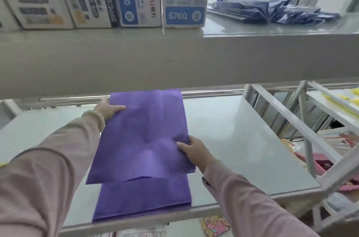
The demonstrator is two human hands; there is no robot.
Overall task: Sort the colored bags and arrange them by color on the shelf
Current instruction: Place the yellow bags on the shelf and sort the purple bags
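Note:
A flat purple bag (pixel 143 135) is held over a pile of purple bags (pixel 143 199) that lies on the middle shelf (pixel 233 139). My left hand (pixel 107 109) grips the top bag's far left edge, thumb on top. My right hand (pixel 194 150) pinches its right edge near the front corner. The held bag sits slightly askew over the pile, its near edge lifted a little. On the upper shelf (pixel 174 56), at the right, lies a heap of dark blue bags (pixel 272 10).
White stationery boxes (pixel 136 0) stand in a row on the upper shelf's left. A white metal rack (pixel 303 126) stands at the right, with yellow items (pixel 347 96) on it and pink and patterned goods (pixel 330 163) below.

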